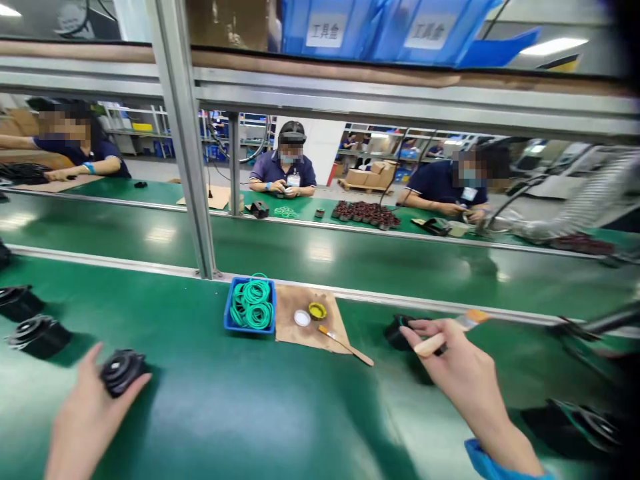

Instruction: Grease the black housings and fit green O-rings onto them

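Observation:
My left hand point(83, 413) is at the lower left, thumb and finger curved around a black round-topped plastic part point(123, 373) at the table surface. My right hand point(465, 373) is closed on a paint brush point(433, 343) with a pale handle. Its orange-tipped bristles point up and away to the right. The fingertips of that hand are against or just in front of another black part point(397, 331), which they partly cover; whether they grip it I cannot tell.
A blue bin point(226, 320) holds green rubber rings point(255, 307). On cardboard point(287, 330) are a yellow pot point(317, 311), a white lid point(302, 318) and a second brush point(355, 352). More black parts point(37, 335) stand left and right point(575, 427). A metal post point(183, 133) rises ahead; co-workers sit opposite.

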{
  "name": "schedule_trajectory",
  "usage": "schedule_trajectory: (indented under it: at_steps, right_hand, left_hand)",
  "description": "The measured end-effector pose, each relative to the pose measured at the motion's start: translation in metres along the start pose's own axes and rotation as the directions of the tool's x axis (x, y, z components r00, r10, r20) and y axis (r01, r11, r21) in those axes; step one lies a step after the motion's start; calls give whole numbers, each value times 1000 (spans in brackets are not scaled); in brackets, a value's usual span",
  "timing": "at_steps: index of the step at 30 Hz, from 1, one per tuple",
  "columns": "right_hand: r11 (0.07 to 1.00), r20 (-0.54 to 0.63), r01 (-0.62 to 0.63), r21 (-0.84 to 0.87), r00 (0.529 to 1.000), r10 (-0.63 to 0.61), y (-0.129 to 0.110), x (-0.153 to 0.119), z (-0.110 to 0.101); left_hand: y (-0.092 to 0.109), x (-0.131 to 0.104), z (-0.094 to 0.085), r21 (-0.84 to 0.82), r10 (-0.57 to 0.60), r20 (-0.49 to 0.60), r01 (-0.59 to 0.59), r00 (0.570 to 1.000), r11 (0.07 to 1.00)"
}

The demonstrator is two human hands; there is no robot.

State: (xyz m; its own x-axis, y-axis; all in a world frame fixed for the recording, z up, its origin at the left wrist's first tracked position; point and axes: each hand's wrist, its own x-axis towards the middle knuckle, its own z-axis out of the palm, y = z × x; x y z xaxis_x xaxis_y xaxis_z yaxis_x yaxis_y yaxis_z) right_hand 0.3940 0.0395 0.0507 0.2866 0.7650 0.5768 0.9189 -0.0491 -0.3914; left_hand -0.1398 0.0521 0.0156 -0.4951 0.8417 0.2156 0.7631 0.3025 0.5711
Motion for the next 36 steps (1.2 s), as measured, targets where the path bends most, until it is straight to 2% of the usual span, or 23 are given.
schedule_trajectory:
  at_steps: [2, 4, 6, 9, 12, 15, 19, 22, 24, 27, 29, 30, 31, 32, 33, 34, 35, 36]
  right_hand:
    - [949, 70, 129, 289, 985, -155, -45, 3, 21]
    - [868, 143, 265, 419, 925, -351, -92, 6, 47]
    - [802, 151, 408, 436, 846, -512, -131, 12, 77]
    - [737, 164, 518, 434, 759, -630, -170, 23, 118]
    - [685, 169, 607, 403, 686, -707, -190, 30, 147]
    - [656, 162, 660, 366, 649, -743, -197, 32, 160]
    - [631, 119, 692, 350, 635, -763, -195, 32, 162]
    - [631, 59, 687, 361, 658, -750, -189, 37, 157]
    - [640, 8, 665, 384, 691, -723, -187, 39, 148]
    - [666, -74, 600, 444, 765, -640, -188, 33, 122]
    - [680, -99, 538, 498, 815, -572, -192, 20, 100]
    - [679, -64, 476, 558, 841, -538, -193, 12, 89]
    - [668, 23, 377, 642, 861, -509, -195, 3, 80]
    - [647, 152, 239, 724, 859, -489, -195, -6, 73]
    - [620, 302, 72, 781, 825, -477, -195, -14, 69]
    - [596, 445, -96, 797, 762, -471, -194, -23, 67]
    - [585, 554, -229, 778, 688, -469, -192, -31, 68]
    - [590, 624, -307, 747, 631, -462, -190, -37, 69]
  left_hand:
    - [7, -18, 19, -39, 106, 108, -102, 988, 994]
    - [19, -47, 42, -127, 221, 150, -203, 964, 971]
    - [33, -81, 63, -200, 330, 141, -300, 933, 933]
    - [48, -120, 83, -306, 436, 127, -383, 891, 872]
    - [51, -138, 89, -422, 534, 145, -436, 833, 795]
    - [48, -143, 86, -575, 617, 206, -416, 760, 704]
    - [41, -142, 81, -681, 602, 288, -283, 744, 676]
    - [41, -141, 81, -701, 579, 293, -241, 761, 671]
    - [45, -142, 81, -687, 522, 284, -209, 804, 696]
    - [54, -145, 82, -656, 427, 247, -175, 870, 734]
    - [59, -147, 81, -648, 403, 218, -177, 889, 740]
    - [60, -147, 80, -650, 405, 211, -181, 890, 738]
    - [61, -147, 79, -657, 416, 209, -188, 885, 730]
    - [60, -146, 78, -667, 434, 213, -194, 876, 719]
    - [59, -144, 76, -678, 457, 222, -201, 862, 707]
    - [57, -142, 74, -687, 481, 229, -210, 847, 696]
    - [55, -140, 71, -692, 503, 230, -224, 833, 686]
    - [54, -138, 68, -689, 521, 224, -244, 824, 682]
